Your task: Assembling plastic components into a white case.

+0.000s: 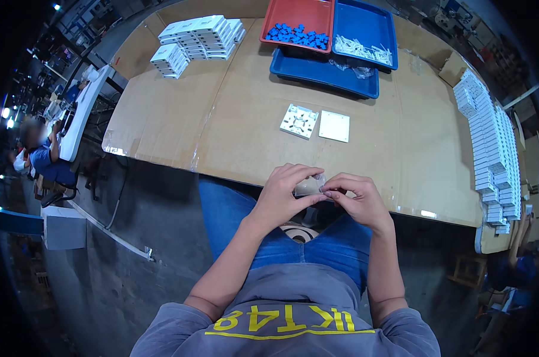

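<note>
A small clear plastic bag (307, 188) is stretched between my hands at the table's near edge, above my lap. My left hand (283, 193) pinches its left side, thumb below and fingers above. With thumb and fingertips drawn together, my right hand (360, 201) grips the bag's right side. What the bag holds, if anything, is too small to make out. Just beyond my hands lie a square white plastic box base (299, 121), its inside facing up, and a flat white square cover (334, 126) beside it.
At the back, a red tray (293, 49) of blue parts and a blue tray (364, 30) of white pieces rest over another blue tray (317, 76). Stacks of white boxes (198, 38) stand far left; long rows (489, 143) line the right. A co-worker (43, 156) sits left.
</note>
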